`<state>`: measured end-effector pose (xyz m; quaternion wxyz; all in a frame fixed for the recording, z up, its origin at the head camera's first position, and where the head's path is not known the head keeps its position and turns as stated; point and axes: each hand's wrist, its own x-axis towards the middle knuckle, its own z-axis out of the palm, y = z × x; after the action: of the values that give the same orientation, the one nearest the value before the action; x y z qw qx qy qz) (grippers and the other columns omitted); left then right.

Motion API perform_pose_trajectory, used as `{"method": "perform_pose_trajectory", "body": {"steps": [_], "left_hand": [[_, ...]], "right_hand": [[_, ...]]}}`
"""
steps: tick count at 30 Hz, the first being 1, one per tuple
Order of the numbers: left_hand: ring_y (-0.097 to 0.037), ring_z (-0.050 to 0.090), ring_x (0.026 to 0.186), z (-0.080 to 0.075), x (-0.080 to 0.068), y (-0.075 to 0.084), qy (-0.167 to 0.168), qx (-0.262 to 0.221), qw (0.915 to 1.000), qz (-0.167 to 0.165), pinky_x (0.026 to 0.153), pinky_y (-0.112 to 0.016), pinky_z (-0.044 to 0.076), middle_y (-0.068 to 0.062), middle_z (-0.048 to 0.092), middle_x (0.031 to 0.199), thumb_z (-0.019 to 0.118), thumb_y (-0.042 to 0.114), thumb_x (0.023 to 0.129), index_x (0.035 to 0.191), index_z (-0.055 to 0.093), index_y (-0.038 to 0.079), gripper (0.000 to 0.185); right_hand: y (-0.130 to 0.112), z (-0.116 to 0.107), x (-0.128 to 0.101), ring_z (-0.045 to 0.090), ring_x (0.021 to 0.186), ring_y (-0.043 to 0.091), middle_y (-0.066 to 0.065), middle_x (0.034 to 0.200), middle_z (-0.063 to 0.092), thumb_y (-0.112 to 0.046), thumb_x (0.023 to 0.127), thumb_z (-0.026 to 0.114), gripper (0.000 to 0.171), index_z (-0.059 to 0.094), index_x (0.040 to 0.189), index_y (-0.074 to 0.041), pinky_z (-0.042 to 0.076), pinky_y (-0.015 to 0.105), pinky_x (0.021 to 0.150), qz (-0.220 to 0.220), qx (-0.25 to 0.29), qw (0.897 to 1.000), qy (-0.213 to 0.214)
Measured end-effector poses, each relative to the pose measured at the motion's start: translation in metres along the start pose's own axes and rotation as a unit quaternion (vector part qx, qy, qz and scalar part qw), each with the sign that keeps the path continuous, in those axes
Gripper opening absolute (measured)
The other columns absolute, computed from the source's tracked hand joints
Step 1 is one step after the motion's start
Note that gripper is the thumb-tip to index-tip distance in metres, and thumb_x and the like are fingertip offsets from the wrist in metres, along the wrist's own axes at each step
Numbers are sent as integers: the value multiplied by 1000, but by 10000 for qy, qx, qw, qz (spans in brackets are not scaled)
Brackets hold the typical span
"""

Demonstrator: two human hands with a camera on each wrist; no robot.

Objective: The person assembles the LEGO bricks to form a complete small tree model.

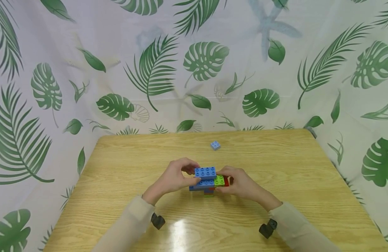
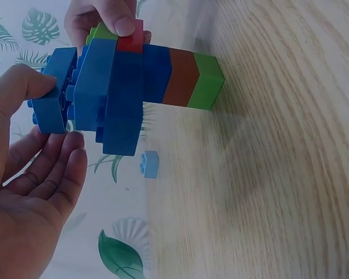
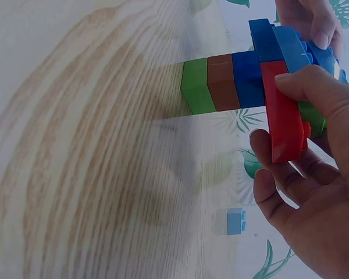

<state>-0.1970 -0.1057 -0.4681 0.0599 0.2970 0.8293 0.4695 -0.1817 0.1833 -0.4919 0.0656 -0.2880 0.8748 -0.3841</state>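
A structure of toy building bricks stands upright on the table, with a column of a green brick (image 3: 196, 87), a brown brick (image 3: 222, 84) and a blue brick (image 3: 248, 81). Across its top lie longer blue bricks (image 2: 125, 110), a red brick (image 3: 284, 128) and a lime green brick (image 1: 219, 181). Thumb and fingers of my left hand (image 1: 176, 178) pinch a blue eight-stud brick (image 1: 205, 173) over the upper layer; in the left wrist view, studs show in a narrow gap beneath it. My right hand (image 1: 241, 183) grips the right end, its thumb on the red brick.
A small light blue brick (image 1: 215, 145) lies by itself toward the back of the wooden table (image 1: 134, 150). Behind the table hangs a white curtain (image 1: 168, 112) with a green leaf print. Both wrists carry small black cameras.
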Motion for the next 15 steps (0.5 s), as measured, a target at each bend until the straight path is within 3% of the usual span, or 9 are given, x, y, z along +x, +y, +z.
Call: {"method": "perform_pose_trajectory", "body": {"steps": [15], "left_hand": [[-16,65,96,9,0,0,-137,98,9997,197,90,-56,59,-10,71,113,82,17,90,122,72,4,37]], "right_hand": [[-2,-1,-1,52,85,12,2,111,69,-26,92,84,35,74,123,-12,45,23,68,-7,129,9999,-14]]}}
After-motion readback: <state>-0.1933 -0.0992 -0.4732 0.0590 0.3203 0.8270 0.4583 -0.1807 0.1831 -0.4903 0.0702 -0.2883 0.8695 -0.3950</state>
